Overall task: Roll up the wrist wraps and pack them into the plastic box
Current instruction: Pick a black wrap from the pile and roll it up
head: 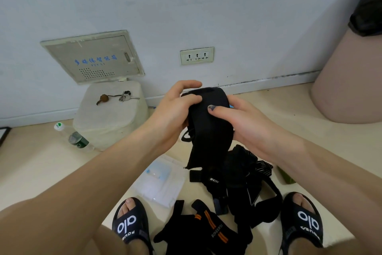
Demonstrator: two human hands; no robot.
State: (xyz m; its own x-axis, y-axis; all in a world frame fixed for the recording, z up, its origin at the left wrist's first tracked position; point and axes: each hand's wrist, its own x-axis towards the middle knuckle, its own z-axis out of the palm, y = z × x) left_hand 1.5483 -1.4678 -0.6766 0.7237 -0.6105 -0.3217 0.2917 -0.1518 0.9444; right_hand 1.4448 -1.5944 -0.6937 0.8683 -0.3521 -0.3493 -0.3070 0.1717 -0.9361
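Note:
I hold a black wrist wrap (208, 128) up in front of me with both hands. My left hand (173, 110) grips its upper left edge, fingers curled over the top. My right hand (241, 118) grips its right side, thumb pressed on the front. The wrap's loose end hangs down toward the floor. Below it a pile of black wraps (241, 180) lies on the floor, and a black wrap with orange stripes (208, 228) sits between my feet. The clear plastic box (163, 182) lies on the floor left of the pile.
A white cushioned stool (109, 120) with keys (124, 96) stands by the wall at left. A plastic bottle (72, 138) lies beside it. A pink round bin (349, 72) stands at right. My feet in black sandals (132, 223) (303, 219) flank the wraps.

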